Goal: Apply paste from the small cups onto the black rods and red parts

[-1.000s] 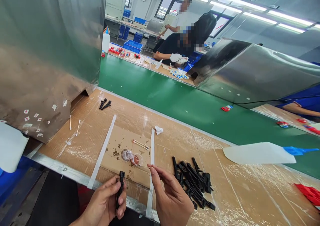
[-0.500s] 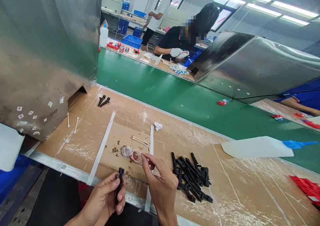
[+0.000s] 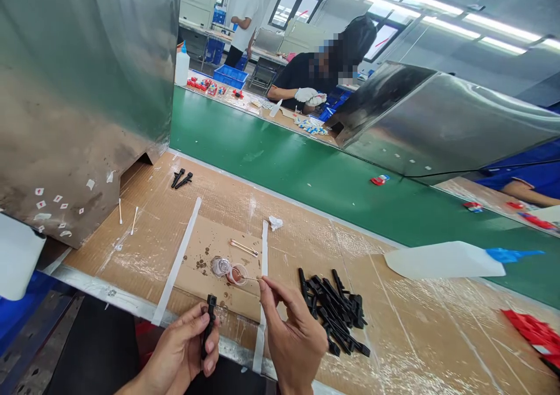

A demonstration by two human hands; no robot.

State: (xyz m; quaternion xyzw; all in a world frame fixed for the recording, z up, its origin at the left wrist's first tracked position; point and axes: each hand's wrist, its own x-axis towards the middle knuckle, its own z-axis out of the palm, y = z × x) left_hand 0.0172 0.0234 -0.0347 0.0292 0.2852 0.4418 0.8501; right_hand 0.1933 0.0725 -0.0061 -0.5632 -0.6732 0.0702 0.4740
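My left hand (image 3: 186, 339), at the table's front edge, is closed around a black plastic part (image 3: 210, 316) with a blocky upper end, held upright. A thin cotton swab (image 3: 249, 278) is pinched in the fingertips of my right hand (image 3: 295, 334). Its far end reaches into a small clear cup (image 3: 237, 274) with reddish-brown contents. Touching that cup on the left is a round clear lid or second cup (image 3: 220, 265). Behind them lie used cotton swabs (image 3: 244, 247) on stained cardboard (image 3: 188, 278). Right of my right hand is a pile of similar black parts (image 3: 336, 310).
Two black parts (image 3: 181, 178) and two clean swabs (image 3: 135, 220) lie at left, by a metal panel (image 3: 87, 121). A white bottle (image 3: 444, 259) lies at right, near red pieces (image 3: 531, 328). Beyond the green belt (image 3: 271, 156), a gloved co-worker (image 3: 310, 96) sits.
My right hand has moved right, drawing the swab back so more of its stick shows. My left hand keeps its hold on the black part. A standing person in the background has shifted left.
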